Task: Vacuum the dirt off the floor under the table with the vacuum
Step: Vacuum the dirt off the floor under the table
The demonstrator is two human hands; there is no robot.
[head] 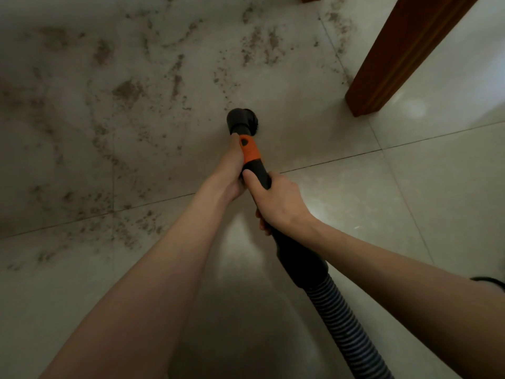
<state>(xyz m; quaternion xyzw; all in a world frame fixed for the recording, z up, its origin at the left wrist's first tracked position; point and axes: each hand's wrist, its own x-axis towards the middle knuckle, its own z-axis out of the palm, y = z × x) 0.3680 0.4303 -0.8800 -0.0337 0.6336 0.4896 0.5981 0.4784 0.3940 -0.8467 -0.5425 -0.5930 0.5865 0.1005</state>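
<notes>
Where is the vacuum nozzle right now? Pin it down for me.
In the head view the vacuum nozzle sits mid-frame on the floor, just beyond the left hand, left of the wooden table leg and at the edge of the scattered dirt.

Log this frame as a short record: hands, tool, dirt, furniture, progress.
left hand: grips wand by the orange collar
right hand: grips wand lower, near the hose
nozzle: down at the floor, at the dirt's edge
dirt: scattered left and ahead of nozzle
table leg: wooden, upper right
progress: much dirt left
</notes>
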